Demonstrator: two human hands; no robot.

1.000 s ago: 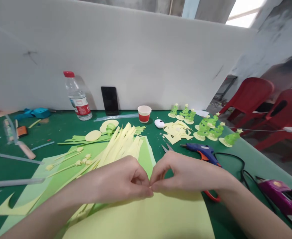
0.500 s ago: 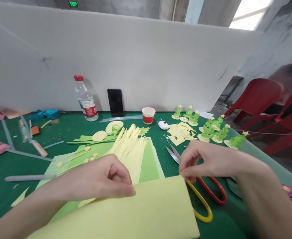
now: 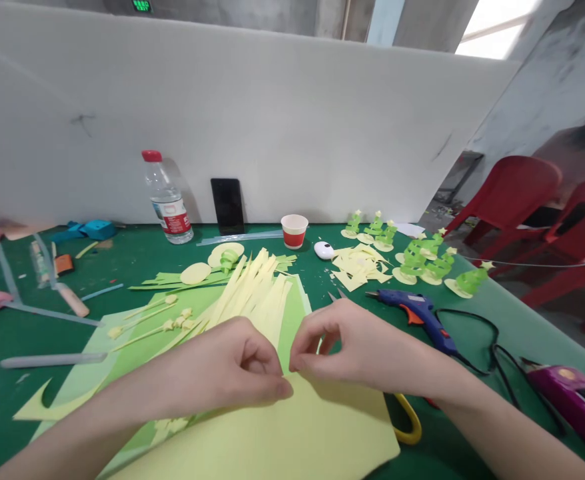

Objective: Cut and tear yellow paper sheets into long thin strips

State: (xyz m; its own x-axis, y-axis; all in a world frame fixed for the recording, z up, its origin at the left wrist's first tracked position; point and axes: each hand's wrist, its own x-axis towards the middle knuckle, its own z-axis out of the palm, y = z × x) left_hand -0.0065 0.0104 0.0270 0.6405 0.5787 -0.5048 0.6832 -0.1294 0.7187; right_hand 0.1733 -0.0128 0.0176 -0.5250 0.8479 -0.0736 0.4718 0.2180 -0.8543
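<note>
A sheet of pale yellow paper [image 3: 292, 433] lies before me, its far edge raised. My left hand [image 3: 242, 363] pinches that edge between thumb and fingers. Close beside it, my right hand [image 3: 330, 340] is closed with thumb and fingertips at the same edge. Beyond my hands, a fan of pale yellow paper strips [image 3: 252, 300] rests on light green paper [image 3: 292, 333]. The scissors [image 3: 410, 420] are mostly hidden by the sheet and my right hand; a yellow handle loop and the blade tips show.
To the right lie a blue glue gun [image 3: 417, 310] with its cord and a purple tool [image 3: 567, 407]. Small green paper trees [image 3: 422, 260] stand at the back right. A paper cup [image 3: 294, 232], phone [image 3: 227, 207] and water bottle [image 3: 168, 200] stand along the white panel.
My right hand has moved left along the paper's edge, from its right corner to beside my left hand. The blue glue gun has come into sight.
</note>
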